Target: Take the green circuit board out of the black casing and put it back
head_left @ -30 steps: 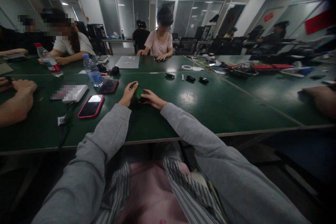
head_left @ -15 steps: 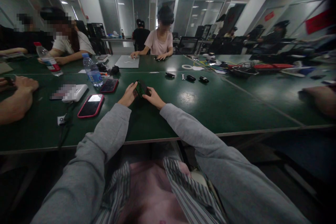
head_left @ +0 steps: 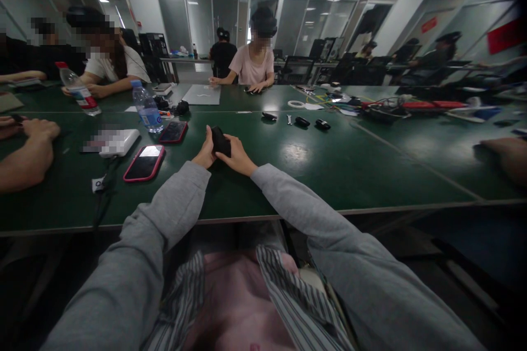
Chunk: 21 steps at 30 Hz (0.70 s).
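Between my two hands, above the green table (head_left: pixel 313 170), is a small black handheld device (head_left: pixel 222 145) with rounded edges; its exact kind is not clear. My left hand (head_left: pixel 205 151) grips its left side, thumb along the upper edge. My right hand (head_left: pixel 239 156) wraps round the right side, fingers closed against it. The device is tilted, its dark face toward me, and the fingers cover part of it. Left of my hands lie a dark phone (head_left: pixel 173 132) and a phone in a pink-red case (head_left: pixel 144 163).
Two bottles, one blue-capped (head_left: pixel 147 109) and one red-capped (head_left: pixel 78 90), stand at left near a white box (head_left: pixel 119 142) with a cable. Small black objects (head_left: pixel 302 122) and a little wrench (head_left: pixel 289 120) lie right of centre. Tangled cables (head_left: pixel 341 98) sit farther back. Several people sit around.
The device has turned in my hands: a green-looking face showed before, now a plain black one. My right hand has closed further round it. The view has shifted slightly.
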Motion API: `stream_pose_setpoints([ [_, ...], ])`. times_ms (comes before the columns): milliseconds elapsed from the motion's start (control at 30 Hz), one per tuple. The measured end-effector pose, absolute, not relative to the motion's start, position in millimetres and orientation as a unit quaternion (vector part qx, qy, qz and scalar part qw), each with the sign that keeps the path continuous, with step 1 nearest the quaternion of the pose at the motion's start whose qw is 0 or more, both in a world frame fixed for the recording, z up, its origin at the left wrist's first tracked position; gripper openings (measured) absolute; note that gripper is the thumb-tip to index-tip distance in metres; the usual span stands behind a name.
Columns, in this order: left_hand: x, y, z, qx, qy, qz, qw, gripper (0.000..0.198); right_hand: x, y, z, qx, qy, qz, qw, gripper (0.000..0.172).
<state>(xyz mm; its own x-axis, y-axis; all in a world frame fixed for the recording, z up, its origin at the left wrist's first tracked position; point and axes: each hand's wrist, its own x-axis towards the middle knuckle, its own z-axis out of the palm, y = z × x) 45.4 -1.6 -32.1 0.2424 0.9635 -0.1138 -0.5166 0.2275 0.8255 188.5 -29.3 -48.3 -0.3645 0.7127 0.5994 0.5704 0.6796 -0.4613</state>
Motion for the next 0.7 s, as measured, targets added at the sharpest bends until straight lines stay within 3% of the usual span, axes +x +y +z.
stream_pose_setpoints([
  [367,46.9,-5.9,-25.1,0.296,0.346,0.58,0.675,0.08,187.2,-41.8,-35.0,-0.378,-0.809,0.05,0.448,0.053],
  [600,46.4,-2.8,-29.6,0.319,0.406,0.569,0.639,0.073,189.5,-25.9,-45.2,-0.413,-0.759,0.179,0.47,0.063],
  [700,46.1,2.3,-34.8,0.322,0.415,0.578,0.625,0.065,191.0,-24.8,-45.8,-0.422,-0.748,0.165,0.485,0.057],
])
